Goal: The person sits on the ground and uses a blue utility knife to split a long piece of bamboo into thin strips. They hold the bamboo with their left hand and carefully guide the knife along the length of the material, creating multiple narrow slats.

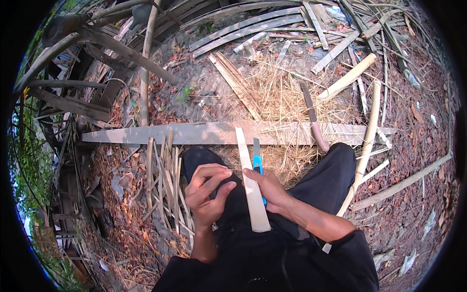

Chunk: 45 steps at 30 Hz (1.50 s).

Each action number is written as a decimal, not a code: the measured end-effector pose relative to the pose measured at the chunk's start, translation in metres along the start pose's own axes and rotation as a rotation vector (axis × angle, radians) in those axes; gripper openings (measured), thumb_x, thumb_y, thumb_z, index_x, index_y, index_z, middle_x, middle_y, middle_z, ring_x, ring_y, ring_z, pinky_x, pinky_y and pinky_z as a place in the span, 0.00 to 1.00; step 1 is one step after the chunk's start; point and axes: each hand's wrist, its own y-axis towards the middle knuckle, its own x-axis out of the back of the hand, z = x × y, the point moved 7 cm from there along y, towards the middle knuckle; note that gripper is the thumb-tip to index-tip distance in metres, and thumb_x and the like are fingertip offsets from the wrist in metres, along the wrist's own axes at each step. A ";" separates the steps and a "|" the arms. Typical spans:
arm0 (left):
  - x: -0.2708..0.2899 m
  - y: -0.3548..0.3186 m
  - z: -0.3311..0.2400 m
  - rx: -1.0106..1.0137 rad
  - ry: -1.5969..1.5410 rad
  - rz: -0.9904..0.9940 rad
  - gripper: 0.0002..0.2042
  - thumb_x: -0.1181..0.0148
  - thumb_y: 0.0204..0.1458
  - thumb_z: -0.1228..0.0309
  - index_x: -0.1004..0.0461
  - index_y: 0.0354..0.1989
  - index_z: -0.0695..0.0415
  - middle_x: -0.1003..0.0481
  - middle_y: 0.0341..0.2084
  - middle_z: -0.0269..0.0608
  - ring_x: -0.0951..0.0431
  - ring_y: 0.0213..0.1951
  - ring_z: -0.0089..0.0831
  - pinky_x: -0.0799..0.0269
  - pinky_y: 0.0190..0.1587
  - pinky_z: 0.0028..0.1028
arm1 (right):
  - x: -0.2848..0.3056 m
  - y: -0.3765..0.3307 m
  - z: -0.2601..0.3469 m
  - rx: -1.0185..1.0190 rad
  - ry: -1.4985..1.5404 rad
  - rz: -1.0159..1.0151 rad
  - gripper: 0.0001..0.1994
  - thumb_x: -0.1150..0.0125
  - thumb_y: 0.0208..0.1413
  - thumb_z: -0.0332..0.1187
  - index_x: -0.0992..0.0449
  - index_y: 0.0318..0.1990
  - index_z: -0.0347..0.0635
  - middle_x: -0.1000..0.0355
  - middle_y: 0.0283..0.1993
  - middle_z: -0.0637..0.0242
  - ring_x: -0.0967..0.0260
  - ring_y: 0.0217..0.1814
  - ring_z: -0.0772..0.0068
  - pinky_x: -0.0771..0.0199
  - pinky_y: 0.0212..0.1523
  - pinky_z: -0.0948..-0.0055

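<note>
My right hand [273,191] is closed around a blue utility knife [258,165], its blade out and pointing away from me. The same hand pins a pale, flat strip of wood or bamboo [251,194] with its thumb; the strip slants from above my lap to the plank's edge. Left of the strip, my left hand [208,192] is raised with bent fingers, a small gap between thumb and fingertips and nothing visible in it. A long grey plank [194,133] lies crosswise just past my knees.
A large knife with a brown handle [318,136] rests across the plank on my right. Straw-like shavings [282,92] are heaped beyond it. Thin split sticks [170,180] lean by my left knee, peeled poles [368,136] lie at right, and weathered slats [248,29] at the back.
</note>
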 end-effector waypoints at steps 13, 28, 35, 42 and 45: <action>-0.019 0.092 -0.064 -0.349 -0.072 0.529 0.23 0.27 0.36 0.75 0.20 0.46 0.54 0.25 0.47 0.48 0.25 0.27 0.24 0.29 0.26 0.20 | -0.022 0.027 0.082 0.303 -0.111 0.133 0.12 0.52 0.65 0.44 0.32 0.40 0.46 0.34 0.25 0.73 0.46 0.15 0.84 0.52 0.12 0.80; 0.028 0.133 -0.018 -0.092 -0.011 0.017 0.10 0.34 0.46 0.84 0.21 0.39 0.66 0.23 0.27 0.39 0.22 0.28 0.22 0.26 0.32 0.20 | -0.049 -0.001 0.128 0.688 -0.297 0.134 0.16 0.42 0.61 0.32 0.32 0.54 0.37 0.27 0.31 0.67 0.44 0.15 0.88 0.45 0.15 0.83; 0.029 0.129 0.022 0.209 -0.109 0.007 0.17 0.37 0.49 0.85 0.24 0.49 0.65 0.25 0.28 0.36 0.24 0.29 0.19 0.27 0.32 0.17 | -0.065 -0.002 0.136 1.014 -0.910 -0.140 0.20 0.33 0.51 0.32 0.28 0.51 0.38 0.27 0.31 0.62 0.28 0.32 0.65 0.28 0.37 0.67; 0.044 0.122 0.000 0.081 0.010 -0.018 0.17 0.38 0.49 0.85 0.23 0.49 0.65 0.28 0.28 0.36 0.25 0.30 0.19 0.27 0.31 0.18 | -0.080 -0.006 0.124 1.373 -0.954 -0.028 0.22 0.30 0.43 0.31 0.27 0.47 0.33 0.28 0.35 0.54 0.27 0.37 0.50 0.27 0.41 0.62; 0.056 0.125 -0.025 0.019 0.021 -0.030 0.16 0.39 0.49 0.85 0.23 0.48 0.66 0.28 0.28 0.37 0.25 0.30 0.21 0.27 0.33 0.19 | -0.097 -0.012 0.137 1.394 -0.927 0.079 0.18 0.32 0.43 0.29 0.26 0.43 0.32 0.28 0.35 0.53 0.27 0.35 0.50 0.27 0.37 0.63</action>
